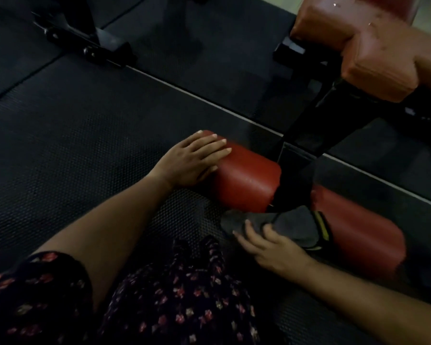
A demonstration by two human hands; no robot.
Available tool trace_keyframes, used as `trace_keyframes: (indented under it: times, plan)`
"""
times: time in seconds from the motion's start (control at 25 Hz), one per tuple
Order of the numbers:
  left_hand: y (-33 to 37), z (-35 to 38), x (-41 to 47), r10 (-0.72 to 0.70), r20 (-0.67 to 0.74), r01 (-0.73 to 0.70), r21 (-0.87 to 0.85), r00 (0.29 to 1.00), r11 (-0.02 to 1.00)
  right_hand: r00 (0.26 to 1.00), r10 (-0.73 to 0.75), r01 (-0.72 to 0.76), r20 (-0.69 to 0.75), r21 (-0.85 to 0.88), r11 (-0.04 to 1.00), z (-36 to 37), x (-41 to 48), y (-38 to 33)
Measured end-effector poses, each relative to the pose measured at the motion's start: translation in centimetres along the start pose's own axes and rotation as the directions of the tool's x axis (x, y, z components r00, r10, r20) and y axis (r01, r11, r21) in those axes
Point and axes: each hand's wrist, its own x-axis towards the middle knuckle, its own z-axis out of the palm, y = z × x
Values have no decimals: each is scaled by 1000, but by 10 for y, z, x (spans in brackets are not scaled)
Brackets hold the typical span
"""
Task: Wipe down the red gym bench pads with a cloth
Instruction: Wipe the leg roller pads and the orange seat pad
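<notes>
Right hand grip: the right hand [271,247] has its fingers curled into the dark grey cloth with a yellow stripe [291,225], bunching its near edge.
Cloth position: it lies against the inner end of the right-side red cylindrical vinyl foot pad [363,235], just below the black metal post [296,170].
Pad from grip: this pad stretches away to the right of the cloth hand.
Long axis: both rollers lie end to end, upper left to lower right, with the post between them.
Left hand: the left hand [192,160] rests flat, fingers straight, on the outer end of the left-side red cylindrical foot pad [246,180].
Nearer hand: the right, likely sweeping rightward along the roller.
Further out: the red blocky upholstered bench pad [373,58] sits higher, well apart.
</notes>
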Motion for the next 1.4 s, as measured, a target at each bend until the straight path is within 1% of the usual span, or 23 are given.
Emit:
trace_keyframes:
  times: [0.12, 0.2, 0.28, 0.32, 0.36, 0.44, 0.52, 0.56, 0.6, 0.64, 0.72, 0.84, 0.92, 0.96, 1.0, 1.04, 1.08, 1.12, 1.16, 1.2, 1.24, 1.32, 1.4]
  plan:
    - [23, 18, -20, -78, -160, 85, 35, 984, 996, 957, 215, -163, -193, 251, 954, 2, -32, 38]
    - [42, 26, -27, -228, -218, 226, -32, 949, 974, 919, 323, -225, -228, 371, 901, -2, -39, 62]
    - [59, 29, -35, -362, -259, 345, -111, 895, 932, 884, 443, -336, -152, 452, 826, -8, -41, 80]
    - [65, 30, -40, -385, -263, 365, -121, 885, 923, 851, 522, -427, -61, 498, 755, -9, -41, 89]
    - [69, 32, -45, -376, -266, 360, -108, 888, 927, 798, 598, -532, 70, 547, 647, -7, -41, 99]
    - [74, 37, -50, -311, -258, 304, -66, 915, 950, 652, 682, -686, 331, 640, 346, 1, -36, 120]
    - [77, 40, -50, -270, -264, 271, -32, 926, 962, 542, 649, -692, 533, 722, -15, 17, -22, 144]
    - [77, 40, -48, -273, -268, 279, -17, 924, 960, 538, 597, -653, 595, 742, -151, 27, -9, 157]
    - [76, 39, -48, -285, -268, 293, -13, 920, 956, 569, 552, -602, 610, 766, -226, 37, 8, 169]
    - [76, 37, -48, -302, -265, 306, -24, 916, 952, 614, 520, -560, 595, 792, -244, 45, 26, 179]
    - [79, 32, -51, -311, -263, 305, -66, 913, 950, 720, 446, -527, 532, 837, -147, 56, 69, 194]
    - [79, 25, -50, -251, -254, 237, -83, 934, 968, 832, 390, -436, 394, 900, 23, 41, 134, 211]
    - [78, 24, -50, -214, -257, 208, -52, 942, 977, 944, 311, -197, 110, 944, 265, 8, 172, 215]
    - [78, 23, -49, -212, -258, 206, -51, 943, 977, 979, 196, -36, -54, 902, 430, -12, 187, 213]
    - [79, 23, -49, -215, -258, 207, -57, 942, 977, 985, 16, 125, -169, 786, 606, -32, 199, 209]
    - [79, 23, -50, -217, -258, 207, -63, 941, 976, 962, -197, 271, -186, 608, 746, -47, 209, 202]
    - [80, 23, -51, -215, -260, 206, -63, 941, 977, 932, -341, 359, -124, 452, 816, -54, 215, 195]
    - [80, 23, -52, -214, -262, 206, -58, 941, 977, 914, -396, 399, -88, 367, 840, -54, 218, 192]
    - [80, 23, -53, -216, -260, 209, -55, 941, 976, 910, -399, 412, -114, 356, 839, -50, 216, 192]
    - [79, 24, -53, -221, -255, 213, -57, 941, 975, 909, -372, 417, -190, 413, 809, -43, 210, 196]
    - [79, 25, -53, -227, -249, 218, -61, 942, 974, 920, -296, 390, -258, 514, 764, -35, 200, 202]
    - [75, 25, -51, -227, -239, 219, -60, 944, 974, 957, -97, 266, -273, 698, 665, -7, 181, 215]
    - [69, 25, -49, -184, -236, 176, -54, 954, 983, 987, 55, 103, -148, 865, 490, 14, 168, 222]
